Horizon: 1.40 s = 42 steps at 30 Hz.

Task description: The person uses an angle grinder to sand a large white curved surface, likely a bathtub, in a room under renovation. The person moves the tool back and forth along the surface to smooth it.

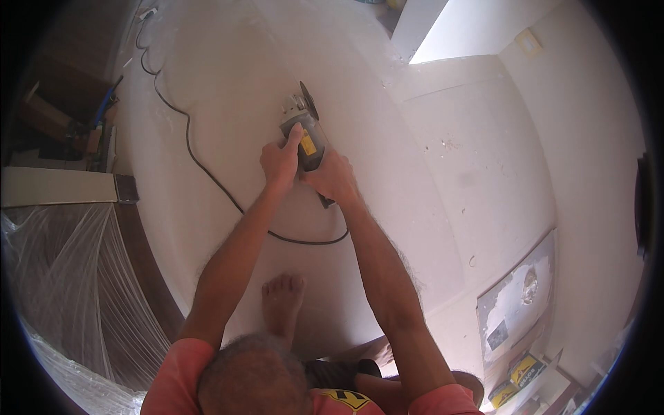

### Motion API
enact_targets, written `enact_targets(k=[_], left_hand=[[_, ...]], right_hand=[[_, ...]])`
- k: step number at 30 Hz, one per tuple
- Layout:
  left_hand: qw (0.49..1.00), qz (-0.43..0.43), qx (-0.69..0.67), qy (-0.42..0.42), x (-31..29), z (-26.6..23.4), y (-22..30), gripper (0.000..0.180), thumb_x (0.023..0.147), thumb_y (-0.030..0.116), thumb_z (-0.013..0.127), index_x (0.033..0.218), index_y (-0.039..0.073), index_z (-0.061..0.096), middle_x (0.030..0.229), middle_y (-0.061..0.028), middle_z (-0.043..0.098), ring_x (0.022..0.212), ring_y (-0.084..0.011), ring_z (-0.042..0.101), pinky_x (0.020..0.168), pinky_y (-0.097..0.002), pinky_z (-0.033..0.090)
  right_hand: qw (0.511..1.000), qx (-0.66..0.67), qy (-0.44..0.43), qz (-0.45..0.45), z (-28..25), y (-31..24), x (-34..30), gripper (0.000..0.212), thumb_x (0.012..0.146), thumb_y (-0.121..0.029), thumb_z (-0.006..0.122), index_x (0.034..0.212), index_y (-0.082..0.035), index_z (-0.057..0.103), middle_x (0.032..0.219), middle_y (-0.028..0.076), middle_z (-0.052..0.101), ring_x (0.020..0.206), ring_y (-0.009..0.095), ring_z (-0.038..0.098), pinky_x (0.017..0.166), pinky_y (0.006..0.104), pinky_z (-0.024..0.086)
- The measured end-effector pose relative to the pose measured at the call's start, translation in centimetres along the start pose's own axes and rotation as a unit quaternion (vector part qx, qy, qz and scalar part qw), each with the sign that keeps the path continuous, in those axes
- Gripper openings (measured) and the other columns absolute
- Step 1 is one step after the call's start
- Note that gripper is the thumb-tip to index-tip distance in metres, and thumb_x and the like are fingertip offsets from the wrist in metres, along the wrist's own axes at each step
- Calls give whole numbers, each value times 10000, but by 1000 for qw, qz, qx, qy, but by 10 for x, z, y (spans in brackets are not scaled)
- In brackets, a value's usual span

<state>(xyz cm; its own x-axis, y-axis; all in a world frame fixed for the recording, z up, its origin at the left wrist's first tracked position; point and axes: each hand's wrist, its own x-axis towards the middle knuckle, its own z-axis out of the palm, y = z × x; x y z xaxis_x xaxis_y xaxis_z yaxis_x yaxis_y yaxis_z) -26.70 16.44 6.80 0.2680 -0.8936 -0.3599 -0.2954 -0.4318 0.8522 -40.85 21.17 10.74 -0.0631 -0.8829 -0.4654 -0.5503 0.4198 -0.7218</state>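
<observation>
Both my hands hold an angle grinder over the pale, dusty floor, out in front of my bare foot. My left hand is closed round the left side of its body, with the thumb lying along the top near the metal head. Around the rear of the body, my right hand is wrapped, and the handle's end sticks out below it. A thin dark disc stands nearly edge-on at the tool's far right. Whether the disc turns, I cannot tell. The black power cord loops from the grinder toward the left.
The cord runs back to a plug or socket at the far left. Plastic sheeting covers furniture on the left, near tools and boxes. To the right are a wall, a leaning patchy board and yellow-black packages.
</observation>
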Motion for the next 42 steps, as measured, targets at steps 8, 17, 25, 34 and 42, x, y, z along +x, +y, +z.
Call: enact_targets(k=[8,17,25,34,42], left_hand=[[1000,2,4,-3,-9,0,2,754,952,647,759,1016,-102,820,939,-227,796,904,-307,764,876,-457,576],[1000,9,1,-2,-14,0,-2,761,960,646,753,1019,-110,817,939,-224,797,912,-302,770,878,-456,577],[1000,10,5,-4,-14,-3,-2,744,964,635,753,1004,-105,819,887,-219,790,888,-301,768,863,-458,573],[1000,-3,5,5,-7,-1,0,747,955,631,761,1047,-109,814,980,-239,801,911,-312,768,877,-462,576],[1000,1,7,-4,-17,0,1,762,957,646,754,1042,-108,816,961,-235,802,912,-319,769,881,-458,576]], right_hand=[[1000,-1,-7,6,-3,1,-8,684,713,-289,874,1262,41,632,1126,263,769,1098,458,750,949,522,604],[1000,-3,0,11,-3,2,-16,709,707,-288,883,1281,35,621,1131,258,770,1096,448,755,952,516,607],[1000,-3,-4,14,-2,0,-16,699,702,-279,876,1271,45,630,1118,261,770,1091,450,755,944,515,609],[1000,0,-2,7,1,2,-6,694,695,-300,877,1249,45,641,1116,265,772,1095,456,752,945,516,606],[1000,-11,8,-8,1,9,-12,696,701,-304,888,1250,42,637,1128,264,770,1096,455,751,945,518,604]])
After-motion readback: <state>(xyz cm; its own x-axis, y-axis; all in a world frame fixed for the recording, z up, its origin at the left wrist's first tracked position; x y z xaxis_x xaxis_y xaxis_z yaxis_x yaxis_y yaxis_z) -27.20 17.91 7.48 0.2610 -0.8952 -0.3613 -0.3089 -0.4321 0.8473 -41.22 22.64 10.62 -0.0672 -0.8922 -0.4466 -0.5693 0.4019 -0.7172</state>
